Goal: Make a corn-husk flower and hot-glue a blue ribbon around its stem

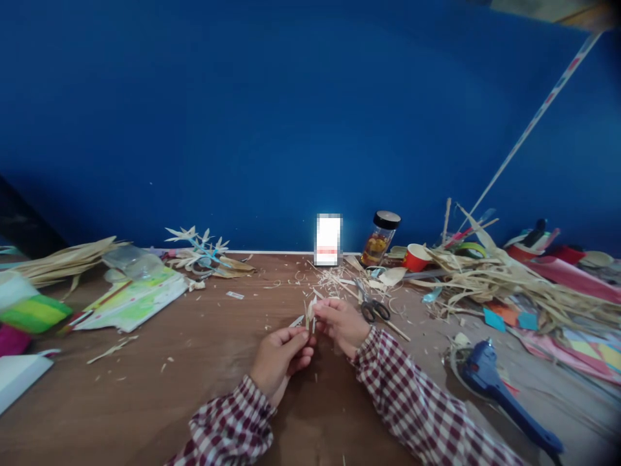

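Observation:
Both my hands meet above the middle of the wooden table (194, 388). My left hand (280, 357) pinches a small pale dried-leaf piece (310, 314) between thumb and fingers, and a thin blade-like tip (296, 321) sticks out to its left. My right hand (342, 322) grips the same leaf piece from the right side. Both sleeves are red-and-white checked. Black-handled scissors (374, 309) lie just right of my right hand.
A blue glue gun (490, 382) lies at the right front. Dried leaf strips (490, 275), coloured paper, a red cup (416, 257) and a jar (381, 238) crowd the right back. Leaf flowers (201, 249), a printed sheet (133, 301) and coloured pads sit left. A blue wall stands behind.

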The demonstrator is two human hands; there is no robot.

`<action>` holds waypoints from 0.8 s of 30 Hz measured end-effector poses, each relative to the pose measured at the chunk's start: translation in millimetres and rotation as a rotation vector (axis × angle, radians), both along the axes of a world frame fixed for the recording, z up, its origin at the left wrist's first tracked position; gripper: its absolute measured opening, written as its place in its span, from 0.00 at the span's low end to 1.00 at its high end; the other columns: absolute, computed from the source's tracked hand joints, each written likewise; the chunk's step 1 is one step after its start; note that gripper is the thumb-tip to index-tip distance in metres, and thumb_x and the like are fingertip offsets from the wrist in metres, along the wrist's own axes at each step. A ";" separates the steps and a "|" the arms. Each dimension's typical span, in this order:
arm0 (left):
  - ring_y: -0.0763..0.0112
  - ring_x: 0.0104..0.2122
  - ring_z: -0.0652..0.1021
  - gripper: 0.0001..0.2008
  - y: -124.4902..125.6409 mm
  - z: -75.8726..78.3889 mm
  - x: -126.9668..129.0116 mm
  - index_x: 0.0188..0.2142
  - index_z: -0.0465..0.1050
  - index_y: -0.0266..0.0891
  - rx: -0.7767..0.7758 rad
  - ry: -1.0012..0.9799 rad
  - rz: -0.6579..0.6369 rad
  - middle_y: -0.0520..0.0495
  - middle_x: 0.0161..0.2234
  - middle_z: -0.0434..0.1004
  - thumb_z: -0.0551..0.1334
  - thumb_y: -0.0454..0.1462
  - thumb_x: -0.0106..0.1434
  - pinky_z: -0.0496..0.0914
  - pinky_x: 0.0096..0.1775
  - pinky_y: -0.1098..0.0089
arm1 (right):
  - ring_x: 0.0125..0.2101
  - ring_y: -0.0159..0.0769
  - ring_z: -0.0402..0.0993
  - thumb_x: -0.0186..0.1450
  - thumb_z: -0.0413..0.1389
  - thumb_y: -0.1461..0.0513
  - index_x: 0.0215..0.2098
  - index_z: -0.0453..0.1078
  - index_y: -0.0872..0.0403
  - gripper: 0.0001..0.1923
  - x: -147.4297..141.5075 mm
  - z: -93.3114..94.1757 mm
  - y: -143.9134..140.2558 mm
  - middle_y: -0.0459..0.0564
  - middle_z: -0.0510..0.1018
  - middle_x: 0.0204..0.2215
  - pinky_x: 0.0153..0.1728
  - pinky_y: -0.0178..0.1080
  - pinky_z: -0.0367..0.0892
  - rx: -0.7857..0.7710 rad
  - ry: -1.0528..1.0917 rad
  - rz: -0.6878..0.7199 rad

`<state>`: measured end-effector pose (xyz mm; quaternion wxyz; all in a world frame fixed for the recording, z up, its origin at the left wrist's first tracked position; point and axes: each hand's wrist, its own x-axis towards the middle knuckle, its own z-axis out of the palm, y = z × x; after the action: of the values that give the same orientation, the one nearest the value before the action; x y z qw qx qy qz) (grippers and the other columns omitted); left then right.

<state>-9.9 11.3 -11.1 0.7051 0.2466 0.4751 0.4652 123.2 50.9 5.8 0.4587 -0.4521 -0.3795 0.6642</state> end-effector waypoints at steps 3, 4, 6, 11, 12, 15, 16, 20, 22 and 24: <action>0.81 0.18 0.72 0.04 0.4 -0.6 0.2 0.29 0.72 0.30 -0.005 0.003 0.006 0.46 0.23 0.75 0.63 0.31 0.52 0.70 0.20 0.82 | 0.19 0.24 0.62 0.44 0.63 0.58 0.22 0.69 0.56 0.11 -0.4 -2.4 0.0 0.41 0.70 0.19 0.23 0.31 0.58 -0.027 0.024 -0.009; 0.81 0.18 0.72 0.04 0.6 -0.8 0.2 0.29 0.72 0.30 -0.004 0.001 0.006 0.46 0.22 0.74 0.63 0.31 0.52 0.70 0.20 0.82 | 0.18 0.23 0.61 0.44 0.63 0.58 0.22 0.69 0.56 0.11 -0.7 -3.4 0.1 0.41 0.70 0.19 0.22 0.30 0.57 -0.031 0.027 -0.008; 0.81 0.18 0.72 0.05 1.0 -0.9 0.3 0.30 0.72 0.29 -0.006 -0.001 0.009 0.46 0.22 0.75 0.63 0.30 0.52 0.70 0.20 0.82 | 0.18 0.23 0.61 0.44 0.63 0.59 0.22 0.70 0.56 0.11 -1.4 -5.2 0.0 0.41 0.70 0.19 0.22 0.30 0.56 -0.035 0.033 -0.011; 0.81 0.19 0.73 0.05 2.0 0.0 0.3 0.30 0.73 0.29 -0.025 0.001 0.027 0.44 0.23 0.75 0.63 0.29 0.52 0.70 0.21 0.81 | 0.19 0.23 0.61 0.44 0.63 0.60 0.22 0.70 0.56 0.10 -2.9 -8.5 -0.8 0.42 0.71 0.20 0.21 0.29 0.55 -0.012 0.049 -0.025; 0.81 0.19 0.73 0.05 2.2 0.3 0.4 0.30 0.73 0.29 -0.026 -0.002 0.026 0.44 0.23 0.75 0.63 0.29 0.52 0.70 0.21 0.82 | 0.19 0.23 0.60 0.44 0.63 0.60 0.22 0.70 0.57 0.10 -3.1 -9.1 -0.9 0.42 0.71 0.20 0.21 0.29 0.55 -0.006 0.052 -0.024; 0.81 0.19 0.73 0.04 2.6 0.8 0.4 0.30 0.73 0.29 -0.016 -0.019 0.019 0.45 0.24 0.75 0.63 0.29 0.52 0.70 0.21 0.82 | 0.18 0.22 0.59 0.45 0.63 0.60 0.22 0.71 0.56 0.09 -3.1 -11.0 -0.5 0.41 0.69 0.18 0.21 0.29 0.54 0.006 0.055 -0.018; 0.81 0.19 0.73 0.04 2.6 0.8 0.3 0.29 0.73 0.29 -0.013 -0.022 0.017 0.45 0.23 0.75 0.63 0.29 0.52 0.70 0.21 0.82 | 0.18 0.22 0.59 0.45 0.63 0.60 0.22 0.71 0.56 0.09 -3.0 -11.6 -0.3 0.40 0.69 0.18 0.20 0.29 0.54 0.008 0.056 -0.015; 0.81 0.19 0.73 0.04 2.3 0.8 0.0 0.30 0.73 0.29 -0.013 -0.022 0.020 0.45 0.24 0.75 0.62 0.29 0.52 0.71 0.21 0.82 | 0.18 0.23 0.59 0.45 0.63 0.60 0.22 0.71 0.56 0.09 -2.6 -13.0 0.0 0.40 0.69 0.18 0.21 0.30 0.54 0.018 0.056 -0.009; 0.81 0.19 0.73 0.05 2.1 0.6 -0.1 0.30 0.73 0.29 -0.014 -0.023 0.022 0.44 0.24 0.75 0.63 0.29 0.52 0.71 0.21 0.82 | 0.18 0.23 0.60 0.44 0.63 0.60 0.21 0.71 0.56 0.09 -2.7 -12.8 -0.1 0.40 0.70 0.18 0.22 0.30 0.55 0.021 0.057 -0.005; 0.81 0.19 0.73 0.05 1.8 0.4 -0.3 0.30 0.73 0.29 -0.015 -0.028 0.023 0.44 0.24 0.75 0.63 0.29 0.52 0.71 0.21 0.82 | 0.18 0.23 0.60 0.44 0.64 0.61 0.20 0.70 0.56 0.08 -2.8 -12.2 -0.4 0.40 0.70 0.18 0.22 0.30 0.55 0.019 0.059 -0.005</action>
<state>-10.2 13.1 -10.7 0.7081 0.2292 0.4713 0.4732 120.4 50.5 -6.4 0.4757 -0.4291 -0.3711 0.6722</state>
